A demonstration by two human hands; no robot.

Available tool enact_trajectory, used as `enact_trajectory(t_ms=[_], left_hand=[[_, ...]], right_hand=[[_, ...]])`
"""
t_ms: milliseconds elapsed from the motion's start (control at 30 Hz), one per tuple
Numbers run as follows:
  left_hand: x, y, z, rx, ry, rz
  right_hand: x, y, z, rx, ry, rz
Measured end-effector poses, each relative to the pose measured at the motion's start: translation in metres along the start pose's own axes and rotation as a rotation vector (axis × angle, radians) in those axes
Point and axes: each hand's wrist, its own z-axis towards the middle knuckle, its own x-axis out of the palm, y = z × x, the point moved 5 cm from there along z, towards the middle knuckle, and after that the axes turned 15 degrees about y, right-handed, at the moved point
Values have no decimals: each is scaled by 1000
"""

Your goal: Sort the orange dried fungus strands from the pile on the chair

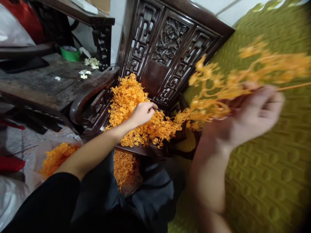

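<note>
Observation, head view: we record 2 bare hands at work with orange, wiry, flower-like sprigs.

The right hand (pixel 257 110), blurred, is raised at the right, its fingers clamped on a loose orange spray of thin, curled strands with small blossom-like tips (pixel 211 82). A straight thin orange strand (pixel 293 86) runs from this hand toward the right edge. We cannot tell whether the spray's lower end touches the heap or only overlaps it in our view.

The left hand (pixel 143 112) is at the large orange heap of the same tangled sprigs (pixel 128 97), its fingers curled toward the thumb; we cannot tell whether they pinch anything. The heap sits on the seat of a dark, glossy wooden chair with a carved openwork back (pixel 155 77).

Surroundings: below the seat edge we note a 2nd orange mass (pixel 125 168). At lower left, a translucent plastic bag (pixel 31 168) holds more orange pieces (pixel 59 157). On a worn dark wooden surface (pixel 46 85) at upper left lie a bright green tape-like roll (pixel 70 56), its markings too small to read, and pale blossom-like pieces (pixel 91 62). An olive-green dimpled sheet (pixel 267 184) covers the right side.
</note>
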Motion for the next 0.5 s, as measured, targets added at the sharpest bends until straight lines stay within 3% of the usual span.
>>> enact_trajectory(t_ms=[33, 67, 167, 267, 433, 500], left_hand=[[-10, -7, -5, 24, -95, -186], [-15, -13, -10, 48, -141, -349], [-21, -35, -24, 150, -112, -546], [-30, -46, -37, 191, -161, -358], [-72, -40, -59, 94, -623, -143], [-82, -48, -62, 145, -639, -24]], right_hand=[[9, 4, -10, -87, -172, 21], [23, 7, -19, -129, -242, 44], [64, 8, -40, -127, -207, 99], [88, 5, -56, -95, -86, 89], [97, -3, -73, -170, -12, 4], [100, -4, -76, -185, 6, 1]])
